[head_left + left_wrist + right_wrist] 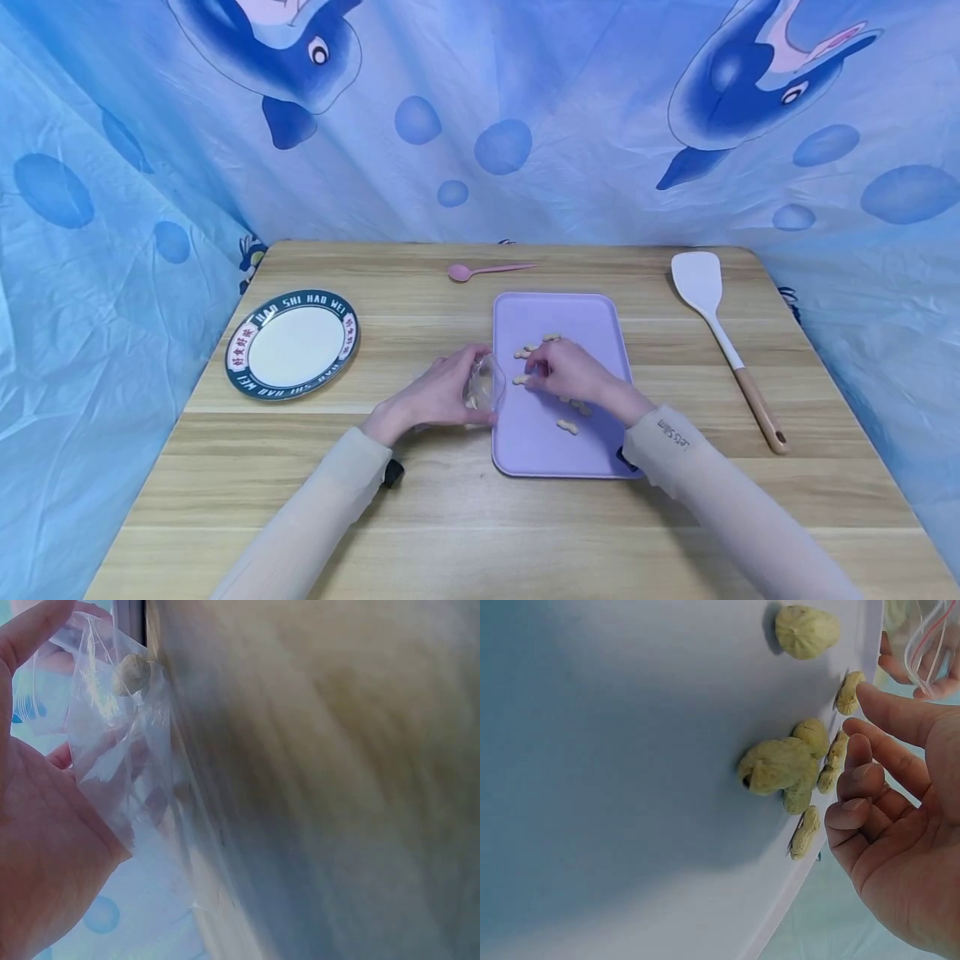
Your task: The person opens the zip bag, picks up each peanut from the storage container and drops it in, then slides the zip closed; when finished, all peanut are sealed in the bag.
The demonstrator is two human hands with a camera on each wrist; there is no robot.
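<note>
My left hand (447, 390) grips a clear zip bag (483, 385) at the left edge of the lilac tray (525, 454). Its mouth faces the tray, and in the left wrist view a peanut (132, 675) shows through the plastic. Over the tray, my right hand (567, 372) pinches a peanut (849, 692) between thumb and forefinger, low over the tray surface. The other fingers curl toward the palm. Several more peanuts lie on the tray, among them a single one (567, 426) nearer me and a cluster (780, 766) partly under the hand in the head view.
A white plate with a dark green rim (345, 371) lies to the left. Behind the tray is a small pink spoon (460, 272). A white spatula with a wooden handle (759, 408) lies to the right. The wooden table (442, 533) backs onto a blue curtain (570, 200).
</note>
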